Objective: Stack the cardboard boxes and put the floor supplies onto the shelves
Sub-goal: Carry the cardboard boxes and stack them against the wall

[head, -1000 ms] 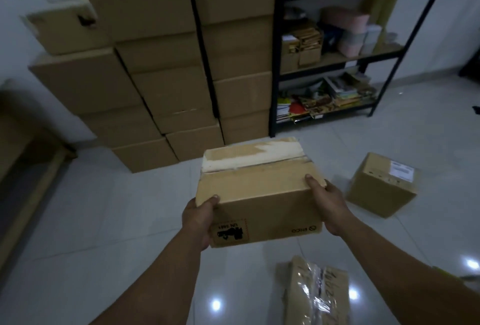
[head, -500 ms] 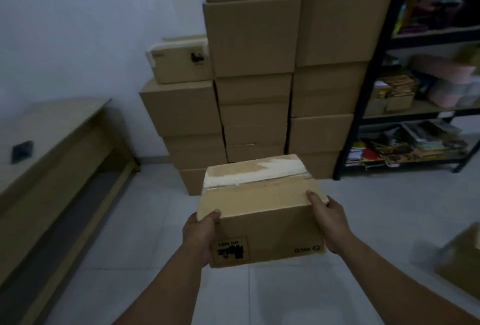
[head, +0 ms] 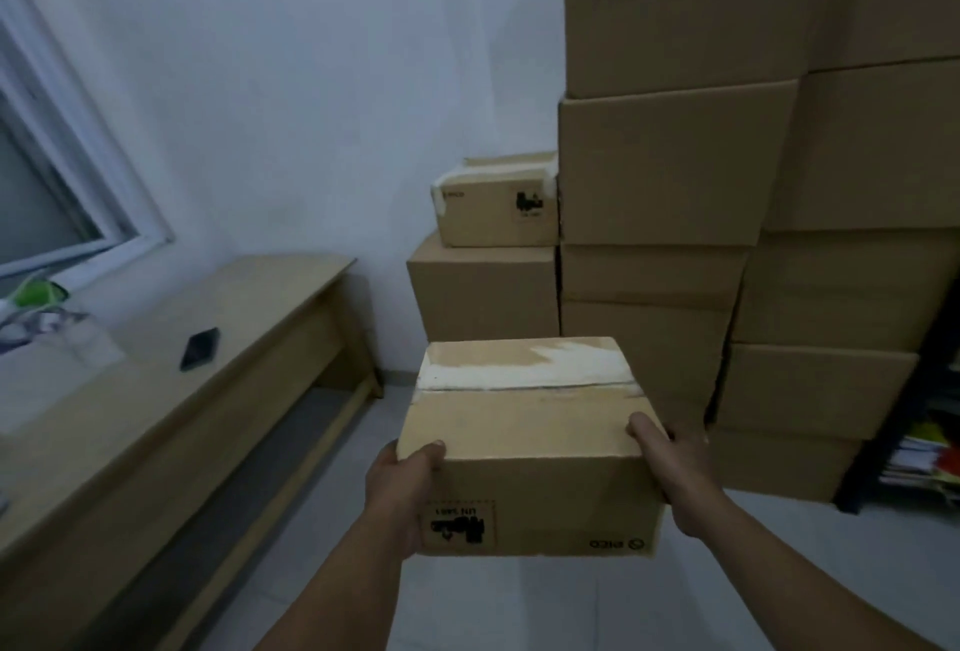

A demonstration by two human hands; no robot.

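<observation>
Gripped by left hand [head: 402, 489] and right hand [head: 670, 468], the taped brown cardboard box [head: 530, 442] has come closer to the short cardboard stack [head: 483, 286]. Stacking looks next.

Floor [head: 519, 609] w/ box stacks [head: 665, 172]; desk [head: 234, 317] w/ black item [head: 199, 349]

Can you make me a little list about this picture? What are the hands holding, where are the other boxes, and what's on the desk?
held thing: cardboard box, white tape across its top, label upside down on the near side
left hand: grips the near left corner
right hand: grips the near right corner
ahead: tall stack of boxes
beside it, left: small taped box on a bigger box
desk: wooden, left side, dark flat thing on it
window: upper left
</observation>
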